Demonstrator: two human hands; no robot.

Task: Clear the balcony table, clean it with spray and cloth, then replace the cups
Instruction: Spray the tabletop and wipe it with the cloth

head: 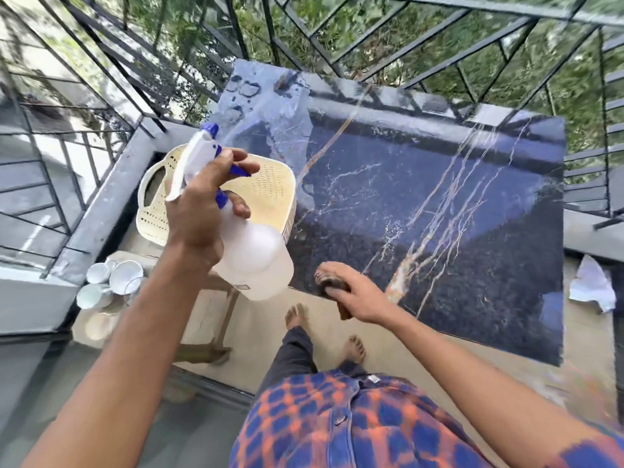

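Observation:
My left hand point(202, 204) grips a clear spray bottle point(256, 261) by its neck, and its white and blue nozzle points toward the dark marble table point(439, 197). The bottle hangs over the table's near left corner. Wet patches show on the far left of the table top. At the table's near edge, my right hand point(351, 292) holds a small dark brown cloth point(332, 285), mostly hidden under the fingers. Several white cups point(114, 282) stand low at the left, beside the wall.
A cream plastic chair point(270, 190) stands at the table's left side, behind the bottle. Black metal railing point(371, 45) surrounds the balcony. A crumpled white paper point(591, 285) lies on the floor at the right. My bare feet point(353, 347) are on the floor near the table.

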